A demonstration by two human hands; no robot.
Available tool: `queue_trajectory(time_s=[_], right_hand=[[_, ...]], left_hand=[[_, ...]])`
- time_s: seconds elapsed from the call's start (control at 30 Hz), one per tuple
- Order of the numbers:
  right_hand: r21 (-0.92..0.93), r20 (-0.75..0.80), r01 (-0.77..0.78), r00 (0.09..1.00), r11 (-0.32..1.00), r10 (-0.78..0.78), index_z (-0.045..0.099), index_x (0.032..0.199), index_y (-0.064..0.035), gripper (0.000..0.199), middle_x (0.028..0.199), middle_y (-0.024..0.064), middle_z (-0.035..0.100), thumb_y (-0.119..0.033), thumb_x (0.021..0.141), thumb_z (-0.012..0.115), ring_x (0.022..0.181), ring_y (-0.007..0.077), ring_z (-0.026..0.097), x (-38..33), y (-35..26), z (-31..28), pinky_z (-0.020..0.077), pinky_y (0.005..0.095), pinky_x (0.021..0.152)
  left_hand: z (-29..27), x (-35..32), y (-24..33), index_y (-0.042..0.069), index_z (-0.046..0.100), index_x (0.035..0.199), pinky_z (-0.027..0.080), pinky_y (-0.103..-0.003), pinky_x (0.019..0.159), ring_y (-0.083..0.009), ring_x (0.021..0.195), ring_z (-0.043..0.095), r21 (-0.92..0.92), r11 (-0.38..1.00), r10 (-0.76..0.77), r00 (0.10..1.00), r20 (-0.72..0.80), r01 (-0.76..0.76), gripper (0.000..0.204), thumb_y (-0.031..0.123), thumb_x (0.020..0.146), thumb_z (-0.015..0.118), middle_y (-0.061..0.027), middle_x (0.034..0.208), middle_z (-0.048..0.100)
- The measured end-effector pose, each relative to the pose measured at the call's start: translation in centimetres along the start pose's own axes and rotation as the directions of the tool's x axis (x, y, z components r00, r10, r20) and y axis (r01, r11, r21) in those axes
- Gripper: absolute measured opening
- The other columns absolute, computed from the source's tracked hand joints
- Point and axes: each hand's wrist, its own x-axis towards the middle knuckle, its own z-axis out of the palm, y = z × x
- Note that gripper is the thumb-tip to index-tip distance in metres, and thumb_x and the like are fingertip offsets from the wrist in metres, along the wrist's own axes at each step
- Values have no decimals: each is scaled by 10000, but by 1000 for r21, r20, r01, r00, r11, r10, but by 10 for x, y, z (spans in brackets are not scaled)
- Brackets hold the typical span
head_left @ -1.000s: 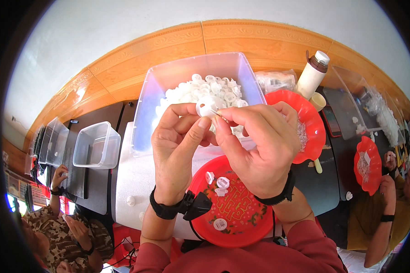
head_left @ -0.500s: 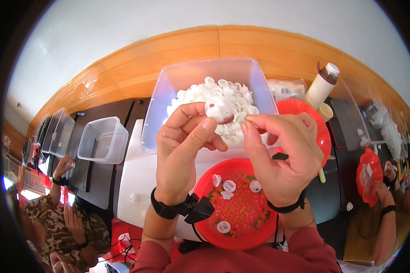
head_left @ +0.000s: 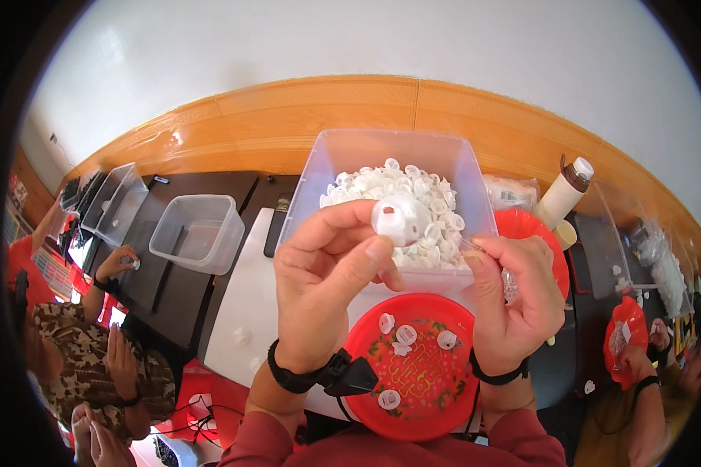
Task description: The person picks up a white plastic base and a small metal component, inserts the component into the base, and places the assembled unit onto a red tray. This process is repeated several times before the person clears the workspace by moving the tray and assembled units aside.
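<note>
My left hand (head_left: 316, 284) pinches a white domed plastic cap (head_left: 399, 223) with small square holes between thumb and fingers, raised in front of a clear plastic bin (head_left: 305, 204). To its right, apart from the cap, my right hand (head_left: 519, 300) has thumb and index pressed together. Whatever sits in that pinch is too small to make out. A heap of similar white plastic pieces (head_left: 438, 196) fills the bin. Below my hands a red patterned tray (head_left: 436, 424) carries several white round pieces (head_left: 446, 339).
An open clear container (head_left: 171, 247) stands left on the dark table. Right of the bin are a red dish (head_left: 551, 251) and a cream flask (head_left: 561, 198). A co-worker's hand (head_left: 115, 265) at left holds a small white piece; another person (head_left: 645, 366) handles a red dish at right.
My right hand has drawn a little away from the cap, widening the gap between them. The whole view has shifted, so the table things sit lower and farther right.
</note>
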Motion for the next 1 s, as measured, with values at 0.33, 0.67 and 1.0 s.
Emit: queue_trajectory(time_s=[0.33, 0.67, 1.0], right_hand=[[159, -70, -161, 982, 974, 174, 648, 866, 14, 103, 806, 75, 657, 29, 769, 682, 672, 158, 555, 4, -45, -68, 435, 259, 661], [287, -68, -289, 945, 913, 320, 638, 878, 49, 90, 822, 98, 662, 30, 794, 666, 723, 128, 606, -29, -108, -168, 461, 223, 660], [155, -150, -288, 939, 945, 310, 613, 914, 37, 89, 828, 83, 661, 10, 833, 640, 750, 97, 632, -70, -114, -242, 491, 215, 686]], left_hand=[[40, -53, 39, -30, 561, 1092, 516, -285, 569, -156, 612, 608, -51, 998, -41, 993, 112, 47, 244, 20, 853, 561, -151, 891, 661], [111, -122, 56, -36, 569, 1123, 521, -246, 627, -113, 735, 613, -245, 951, -77, 912, 404, 189, 253, -18, 872, 584, -103, 963, 665], [170, -171, 27, -26, 565, 1115, 508, -239, 613, -119, 677, 610, -321, 903, -115, 880, 461, 286, 249, 18, 872, 598, -119, 955, 667]])
